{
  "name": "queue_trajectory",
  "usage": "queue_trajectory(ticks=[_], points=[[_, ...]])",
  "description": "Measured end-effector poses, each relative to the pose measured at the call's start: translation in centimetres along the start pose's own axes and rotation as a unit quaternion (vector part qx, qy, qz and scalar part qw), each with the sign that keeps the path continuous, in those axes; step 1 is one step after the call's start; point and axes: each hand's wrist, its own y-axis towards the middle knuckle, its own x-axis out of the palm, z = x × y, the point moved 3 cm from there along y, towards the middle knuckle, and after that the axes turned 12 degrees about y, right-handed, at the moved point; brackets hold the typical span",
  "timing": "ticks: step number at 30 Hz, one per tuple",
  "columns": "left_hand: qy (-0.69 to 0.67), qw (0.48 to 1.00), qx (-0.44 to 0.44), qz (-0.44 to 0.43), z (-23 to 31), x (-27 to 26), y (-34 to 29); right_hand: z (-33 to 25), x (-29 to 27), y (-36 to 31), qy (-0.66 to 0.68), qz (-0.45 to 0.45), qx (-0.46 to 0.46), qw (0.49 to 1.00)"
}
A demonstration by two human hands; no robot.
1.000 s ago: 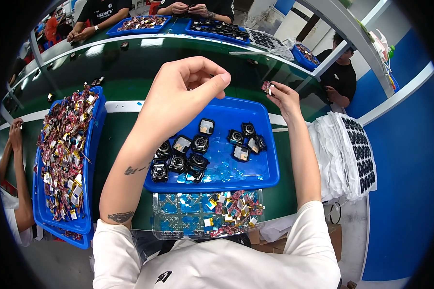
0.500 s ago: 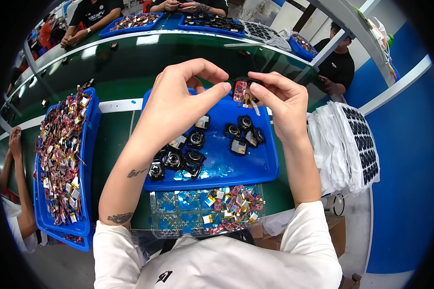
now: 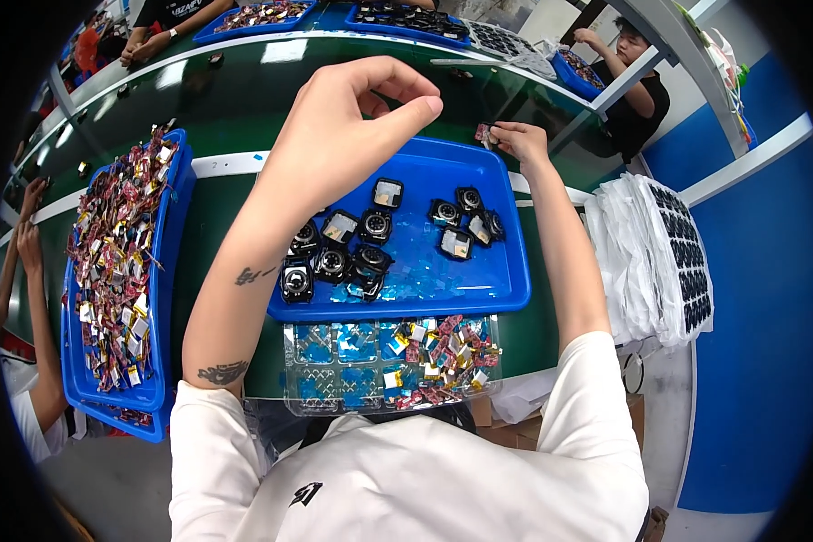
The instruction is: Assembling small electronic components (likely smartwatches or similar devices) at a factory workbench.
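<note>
My left hand [image 3: 361, 117] is raised above the far left part of the blue tray [image 3: 479, 294], thumb and forefinger brought together in a pinch. Whether anything small is between those tips I cannot make out. Beyond the tray's far right edge, my right hand [image 3: 522, 143] grips a small watch case with a red circuit board [image 3: 486, 135] over the green bench. Several black watch cases [image 3: 376, 226] lie in the tray's left half. A smaller cluster of watch cases [image 3: 468, 200] lies at its right, with scraps of blue film [image 3: 406, 282] near the front.
In front of the tray sits a clear compartment tray [image 3: 303, 384] with blue film, red boards and batteries. A heaped blue bin [image 3: 176, 271] stands at left, stacked white trays [image 3: 646, 262] at right. Co-workers sit across the bench and at left; a metal frame post [image 3: 637, 77] rises at right.
My right hand has reached farther away, carrying the watch case beyond the tray. The left hand has risen slightly, apart from the right. The view has shifted, and a co-worker's arm at right is raised.
</note>
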Motion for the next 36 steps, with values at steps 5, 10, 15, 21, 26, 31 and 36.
queue_trajectory(ticks=[5, 10, 15, 21, 26, 31, 36], points=[[-0.005, 0.999, 0.041, 0.0, 0.2, 0.0, 0.1, 1.1, -1.5, 0.9, -0.204, 0.041, -0.094, 0.974], [0.008, 0.998, -0.059, -0.012, 1.4, -0.8, -0.1, -8.0, 1.6, -10.2, -0.148, -0.099, -0.248, 0.952], [-0.021, 0.999, -0.03, -0.02, 0.7, -0.6, -0.2, -10.4, 6.4, -25.8, -0.224, -0.467, -0.396, 0.758], [-0.043, 0.999, 0.01, -0.022, 1.8, -0.2, -0.1, -8.9, 7.9, -28.4, -0.279, -0.469, -0.47, 0.694], [-0.061, 0.994, 0.061, -0.067, 1.8, -0.4, -0.2, -10.4, 6.8, -26.5, 0.054, -0.495, -0.197, 0.844], [-0.082, 0.988, 0.066, -0.116, 2.7, -0.4, -1.3, -12.9, 7.1, -22.9, 0.282, -0.358, -0.149, 0.878], [0.028, 0.992, 0.118, 0.017, 3.8, -1.1, -1.6, -15.1, 7.2, -20.7, 0.378, -0.276, -0.162, 0.869]])
